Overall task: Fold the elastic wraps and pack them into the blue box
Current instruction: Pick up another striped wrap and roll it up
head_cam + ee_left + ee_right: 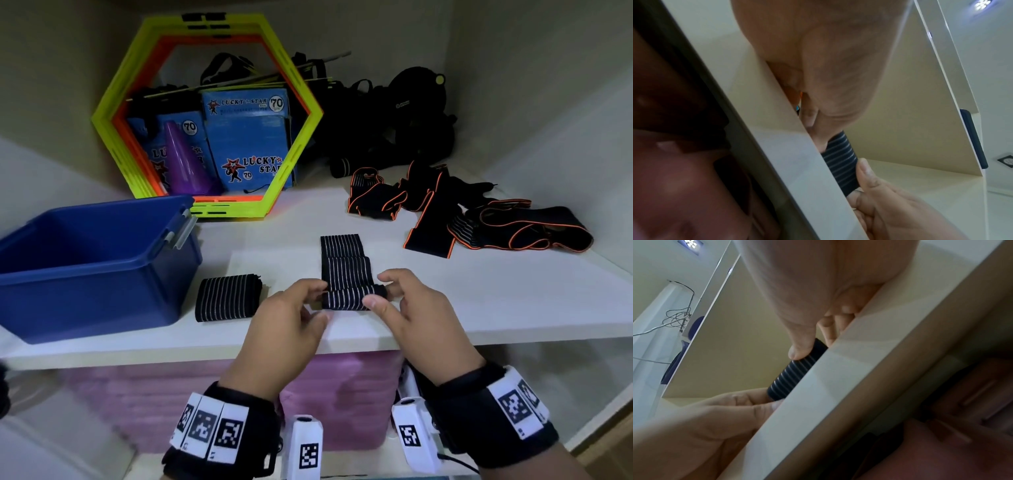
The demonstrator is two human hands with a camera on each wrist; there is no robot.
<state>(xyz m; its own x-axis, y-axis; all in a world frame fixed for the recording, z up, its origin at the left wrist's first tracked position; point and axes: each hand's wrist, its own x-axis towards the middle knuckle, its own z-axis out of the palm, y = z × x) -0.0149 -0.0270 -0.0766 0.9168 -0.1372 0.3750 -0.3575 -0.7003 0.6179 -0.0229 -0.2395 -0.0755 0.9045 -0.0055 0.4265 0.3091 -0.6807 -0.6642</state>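
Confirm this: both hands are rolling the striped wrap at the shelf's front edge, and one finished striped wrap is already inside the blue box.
One detail is wrong. In the head view the finished striped wrap lies on the shelf beside the blue box, not inside it. The left hand and right hand do hold the striped wrap being rolled.

Between the hands the elastic wrap (346, 274) is black with thin white stripes, as is the folded wrap (227, 297) left of them. Farther left, the box (99, 270) is blue; beyond the right hand, black wraps (479, 216) are edged orange.
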